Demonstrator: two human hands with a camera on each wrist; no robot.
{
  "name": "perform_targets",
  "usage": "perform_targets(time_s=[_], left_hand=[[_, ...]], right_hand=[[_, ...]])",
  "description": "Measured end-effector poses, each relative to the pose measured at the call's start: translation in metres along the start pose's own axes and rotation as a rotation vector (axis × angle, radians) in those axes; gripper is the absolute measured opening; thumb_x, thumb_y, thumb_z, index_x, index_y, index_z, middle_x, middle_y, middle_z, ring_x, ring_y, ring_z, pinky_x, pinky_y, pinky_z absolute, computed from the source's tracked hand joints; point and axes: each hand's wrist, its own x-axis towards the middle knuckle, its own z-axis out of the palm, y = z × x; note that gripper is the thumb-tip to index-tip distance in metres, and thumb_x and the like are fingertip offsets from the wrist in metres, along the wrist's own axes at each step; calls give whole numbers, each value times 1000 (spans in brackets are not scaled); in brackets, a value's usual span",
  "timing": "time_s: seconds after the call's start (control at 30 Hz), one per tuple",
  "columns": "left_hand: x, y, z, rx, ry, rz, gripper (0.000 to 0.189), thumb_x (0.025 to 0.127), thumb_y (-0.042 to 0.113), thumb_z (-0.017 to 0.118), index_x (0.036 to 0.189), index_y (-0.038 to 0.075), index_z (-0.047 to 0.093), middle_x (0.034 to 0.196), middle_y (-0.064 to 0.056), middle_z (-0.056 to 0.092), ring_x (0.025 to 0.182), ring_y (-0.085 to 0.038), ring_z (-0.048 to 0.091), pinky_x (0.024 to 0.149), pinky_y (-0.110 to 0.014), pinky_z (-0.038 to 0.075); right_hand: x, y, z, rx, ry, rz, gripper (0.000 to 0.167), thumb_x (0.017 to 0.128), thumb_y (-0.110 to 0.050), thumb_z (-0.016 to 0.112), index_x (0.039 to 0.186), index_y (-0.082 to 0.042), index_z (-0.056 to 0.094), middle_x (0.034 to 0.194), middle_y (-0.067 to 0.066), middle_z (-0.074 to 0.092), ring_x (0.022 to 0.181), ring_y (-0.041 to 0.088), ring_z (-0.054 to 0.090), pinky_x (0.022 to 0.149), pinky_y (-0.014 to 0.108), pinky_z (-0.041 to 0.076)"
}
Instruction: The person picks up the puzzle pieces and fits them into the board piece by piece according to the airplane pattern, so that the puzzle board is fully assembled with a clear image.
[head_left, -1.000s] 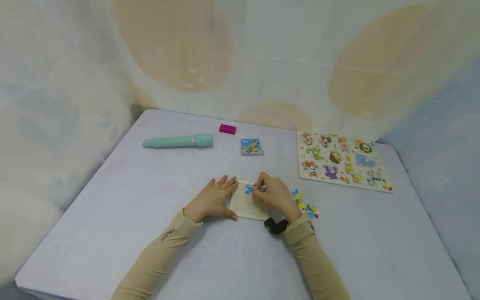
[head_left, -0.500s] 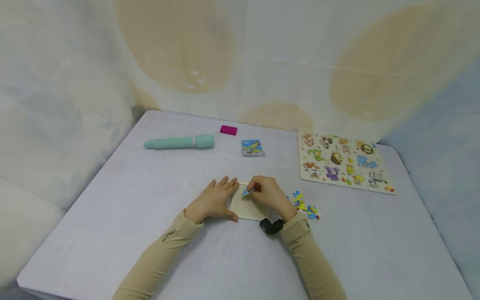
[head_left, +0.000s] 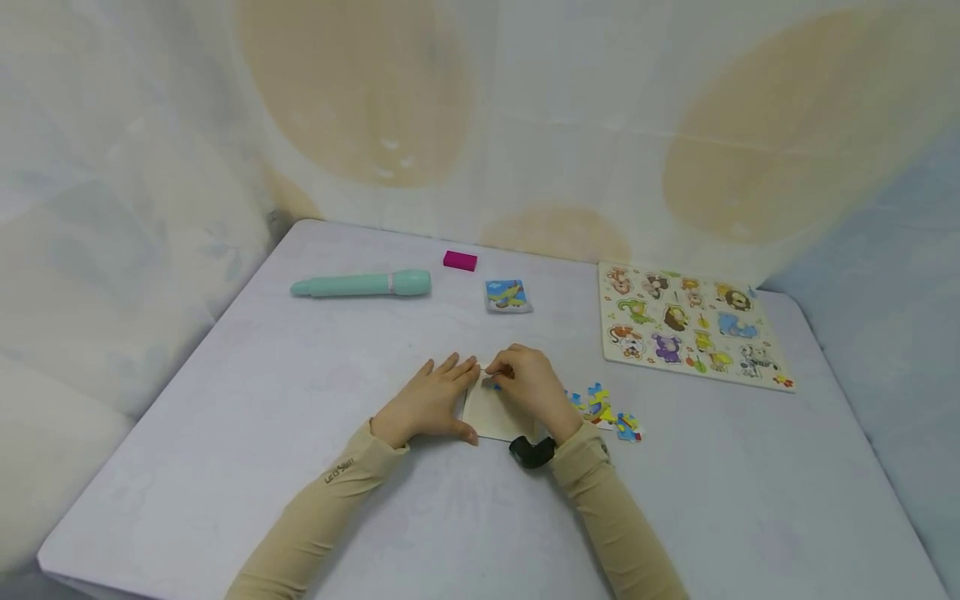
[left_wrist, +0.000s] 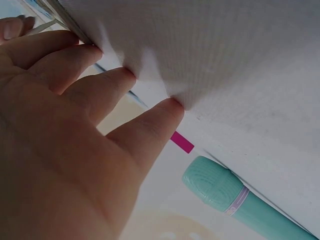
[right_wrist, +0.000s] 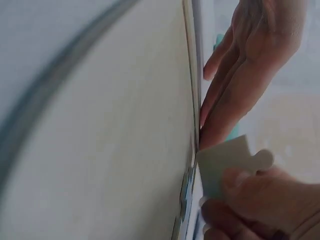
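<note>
My right hand (head_left: 528, 387) pinches a jigsaw piece (right_wrist: 222, 160) between thumb and fingers, over the upper left corner of a small pale wooden puzzle tray (head_left: 495, 417). In the right wrist view the piece stands tilted up, its plain side showing. Another bluish piece (right_wrist: 186, 195) lies at the tray's edge beneath it. Spread flat along the left side of the tray, my left hand (head_left: 423, 404) rests on the table with its fingertips near the top left corner. Loose blue and yellow jigsaw pieces (head_left: 600, 407) lie right of the tray, partly behind my right wrist.
A teal toy microphone (head_left: 360, 284) lies at the back left. Behind the hands are a magenta block (head_left: 461, 261) and a small airplane picture packet (head_left: 507, 296). An animal puzzle board (head_left: 693, 329) occupies the back right. Curtains stand around the table.
My right hand has shifted a little left across the tray, tilting the pinched jigsaw piece toward the upper left corner. The left hand stays in place.
</note>
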Motion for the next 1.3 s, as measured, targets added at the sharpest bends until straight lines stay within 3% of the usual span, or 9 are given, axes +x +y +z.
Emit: perform_targets(time_s=[0.2,0.47,0.63,0.9,1.07,1.17,1.3], left_hand=[[-1,1,-1,8,2,6,108,69,61,78,152,8,31,160,-6,28,149,-32,20,117,-60,19],[-1,0,-3,15,-11,9,109,69,62,77,152,8,30,160,-6,27,150,-33,19,117,-60,19],[0,0,-2,17,-10,10,109,69,62,77,152,8,31,160,-7,27,150,-33,19,117,-61,19],[1,1,-2,21,2,20,109,70,61,77,152,7,30,160,-6,27,149,-33,20,117,-61,19],[1,2,-4,19,3,22,108,70,60,77,152,7,30,160,-7,27,149,-34,19,117,-61,19],[1,2,-4,21,3,19,108,69,60,78,152,7,31,160,-7,28,149,-34,20,117,-61,19],[1,1,-2,31,-16,5,109,70,61,77,152,7,30,160,-7,27,150,-33,20,117,-60,19]], right_hand=[[0,-1,8,-32,18,29,8,80,-5,77,88,-7,76,83,4,71,74,13,63,68,26,53],[-3,-6,5,-82,-103,22,25,76,-23,81,96,-9,78,97,5,73,94,22,67,87,37,53],[-3,-8,4,-88,-149,39,27,78,-23,80,99,-7,77,102,7,72,101,25,65,92,38,52],[-3,-7,9,-130,-66,42,24,81,-19,78,100,-4,76,103,9,70,98,26,65,89,39,53],[-5,-6,9,-102,-33,131,22,81,-19,78,99,-7,77,102,10,65,90,22,63,80,38,54],[-5,0,8,-42,-46,157,20,83,-17,76,101,-8,76,101,9,62,83,18,59,74,34,52],[-7,13,-2,84,-128,127,25,88,-16,71,111,-8,71,102,9,65,83,17,59,73,29,50]])
